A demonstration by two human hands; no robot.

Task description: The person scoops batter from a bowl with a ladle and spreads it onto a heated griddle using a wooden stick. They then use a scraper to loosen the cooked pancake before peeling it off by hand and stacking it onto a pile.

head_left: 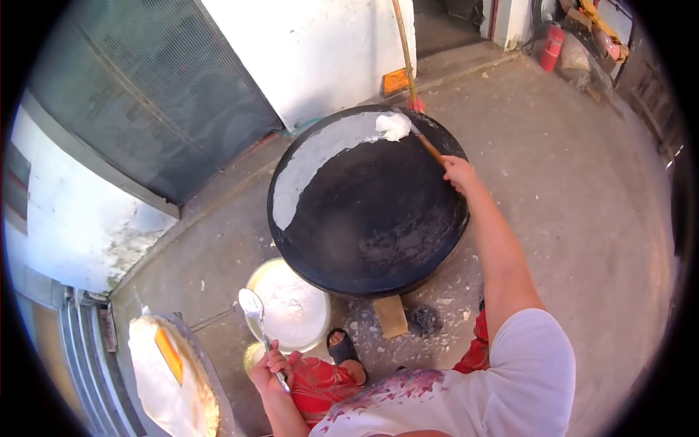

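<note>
A large round black griddle (pixel 364 211) fills the middle of the view. A pale band of thin batter (pixel 306 171) runs along its left and upper edge. My right hand (pixel 459 175) is closed round a wooden handle (pixel 428 148) over the griddle's upper right. At the handle's far end is a white lump of batter (pixel 394 127) touching the griddle. Low on the left, my left hand (pixel 274 370) is closed on a metal ladle (pixel 253 306), whose whitened bowl is over the left edge of a bucket of white batter (pixel 295 306).
A stack of thin white sheets (pixel 156 379) with an orange scraper (pixel 168 355) lies at lower left. A long stick (pixel 405 51) stands behind the griddle by the white wall (pixel 313 51). A red cylinder (pixel 552 49) is at upper right. My sandalled foot (pixel 345 349) is below the griddle.
</note>
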